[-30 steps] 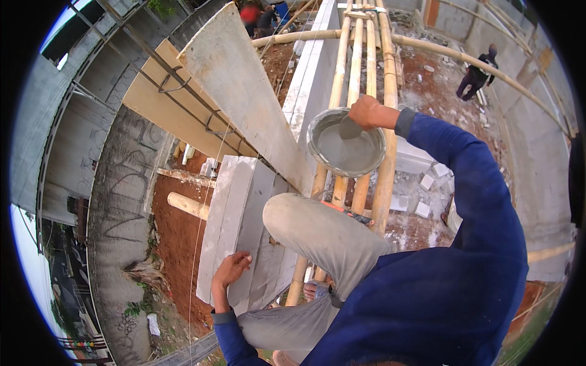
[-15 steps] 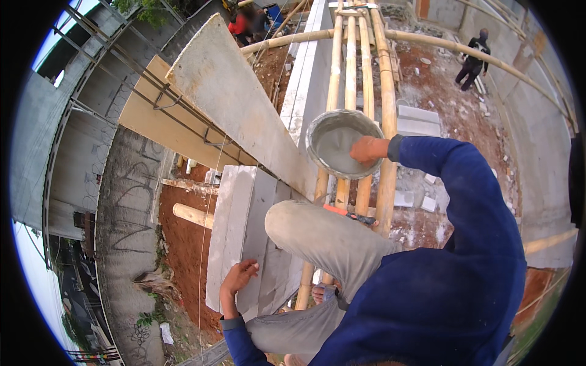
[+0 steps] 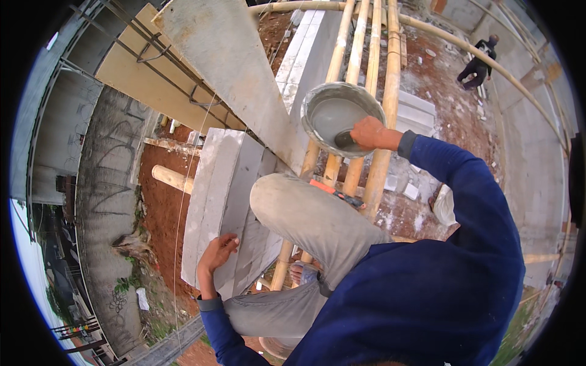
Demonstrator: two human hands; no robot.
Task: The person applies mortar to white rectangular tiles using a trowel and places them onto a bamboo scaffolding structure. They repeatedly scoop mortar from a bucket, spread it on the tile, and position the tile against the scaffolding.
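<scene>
Head view: right hand [image 3: 367, 132] dipping into grey mortar pan [image 3: 342, 117] perched on bamboo scaffold poles [image 3: 357, 73], fingers curled around a dark tool handle [image 3: 345, 140], likely a trowel, blade hidden. Left hand [image 3: 215, 255] lying open and flat on pale lightweight concrete block [image 3: 221, 201] at wall top, gripping nothing. Judging pan as heavy and sloshy with wet mix, best gripped at rigid rim; block looking stiff, chalky, chippable at edges.
</scene>
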